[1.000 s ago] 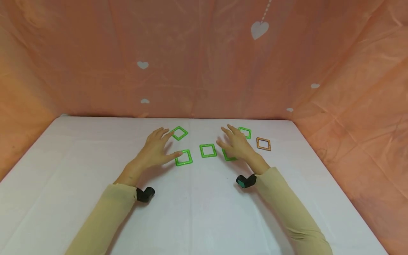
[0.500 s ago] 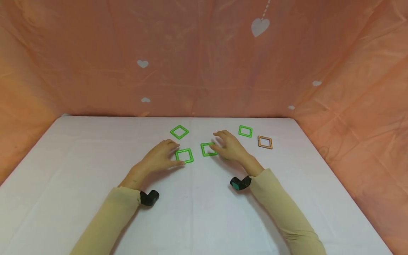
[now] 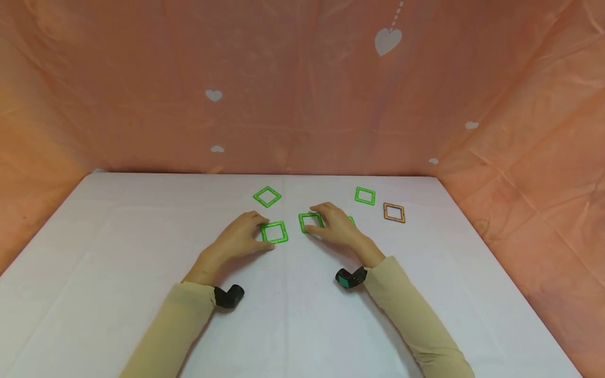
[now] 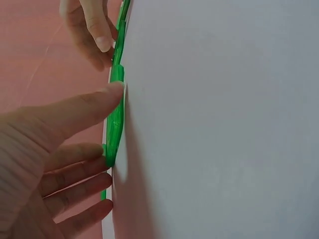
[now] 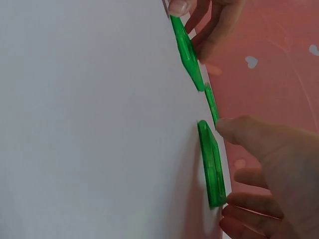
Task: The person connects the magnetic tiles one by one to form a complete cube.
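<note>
Several green open-centred square magnetic building tiles lie on the white table. My left hand [image 3: 241, 236] grips the left green tile [image 3: 281, 232] across its near and far edges; in the left wrist view the thumb [image 4: 102, 99] lies against that tile. My right hand [image 3: 333, 224] hovers around the middle green tile [image 3: 302, 224], thumb over its near part and forefinger by its far edge. In the right wrist view the thumb stands slightly off this tile [image 5: 212, 172], with the fingertips close to its other end. Another green tile [image 3: 351, 219] is mostly hidden behind the right hand.
Behind the hands lie a green tile turned like a diamond [image 3: 267, 202], another green tile [image 3: 365, 202] and an orange tile [image 3: 394, 220]. An orange curtain with white hearts hangs along the table's back [image 3: 302, 126] and sides.
My left hand has come down from the upper tiles onto the left tile. My right hand has moved left and nearer, from the right-hand tiles to the middle tile.
</note>
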